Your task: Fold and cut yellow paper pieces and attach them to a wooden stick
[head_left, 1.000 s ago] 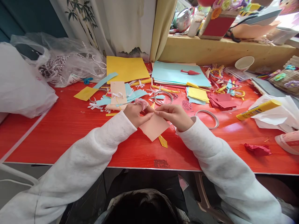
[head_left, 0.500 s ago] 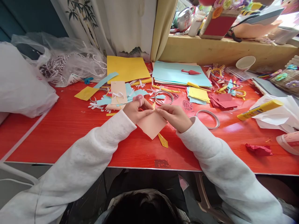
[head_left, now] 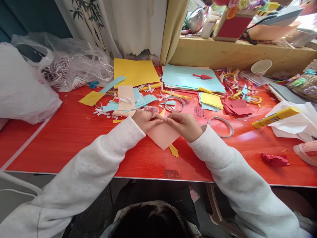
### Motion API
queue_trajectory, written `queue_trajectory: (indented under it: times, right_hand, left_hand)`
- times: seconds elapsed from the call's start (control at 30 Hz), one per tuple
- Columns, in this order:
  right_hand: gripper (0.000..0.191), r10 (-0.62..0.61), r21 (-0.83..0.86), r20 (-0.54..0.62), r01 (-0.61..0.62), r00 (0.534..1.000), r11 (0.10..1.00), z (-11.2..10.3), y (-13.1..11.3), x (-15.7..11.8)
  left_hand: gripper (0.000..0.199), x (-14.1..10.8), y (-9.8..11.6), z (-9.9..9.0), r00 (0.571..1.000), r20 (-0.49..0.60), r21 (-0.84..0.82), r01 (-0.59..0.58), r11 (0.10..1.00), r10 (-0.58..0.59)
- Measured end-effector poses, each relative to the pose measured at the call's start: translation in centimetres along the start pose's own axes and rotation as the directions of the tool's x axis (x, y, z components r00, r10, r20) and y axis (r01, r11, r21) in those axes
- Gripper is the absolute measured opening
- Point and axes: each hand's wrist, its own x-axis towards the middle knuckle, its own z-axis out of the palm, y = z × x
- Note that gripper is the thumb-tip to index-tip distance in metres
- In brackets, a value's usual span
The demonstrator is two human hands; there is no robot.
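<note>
My left hand and my right hand meet over the red table, fingertips and thumbs pinched together at the far corner of a pink paper square. One corner of the square points toward me. A pink fluffy ring sits on a finger of my left hand. Below the paper lies a folded yellow paper piece with a pointed end, partly covered by the square. Just beyond my fingertips is another small yellow paper tip. The pinched edge is mostly hidden by my fingers.
A tape roll lies beyond my hands, another tape roll to the right. Paper scraps and a pink sheet lie left. Yellow squares, red squares, a glue stick and crumpled red paper are on the right.
The pink paper has shifted slightly right and toward me in my fingers. My hands have moved a little closer together along its far corner.
</note>
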Motion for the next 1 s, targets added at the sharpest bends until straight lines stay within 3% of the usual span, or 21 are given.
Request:
queue_trajectory:
  times: [0.13,0.43,0.57,0.63,1.0]
  right_hand:
    - [0.031,0.008,-0.008,0.052,-0.008,0.999,1.0,-0.1,0.1,0.0]
    - [0.038,-0.033,0.053,0.138,0.026,0.99,0.998,-0.4,-0.2,0.1]
    - [0.035,-0.04,0.011,0.173,0.038,0.984,0.999,-0.4,-0.2,0.1]
    - [0.033,-0.067,-0.039,0.176,0.075,0.982,0.996,-0.4,-0.2,0.0]
    - [0.024,-0.292,-0.245,0.179,0.33,0.939,0.912,-0.5,0.3,-0.3]
  left_hand:
    - [0.028,-0.1,-0.1,0.0,0.996,0.08,0.027,0.026,0.999,-0.028]
    - [0.025,0.0,-0.5,-0.3,0.986,0.164,-0.238,0.047,0.97,-0.007]
    - [0.031,0.3,-0.7,-0.4,0.949,0.31,-0.312,0.158,0.937,-0.056]
    - [0.029,0.3,-0.7,-0.4,0.928,0.366,-0.35,0.212,0.913,-0.075]
    - [0.011,-0.3,0.6,-0.8,0.884,0.456,-0.53,0.366,0.765,-0.107]
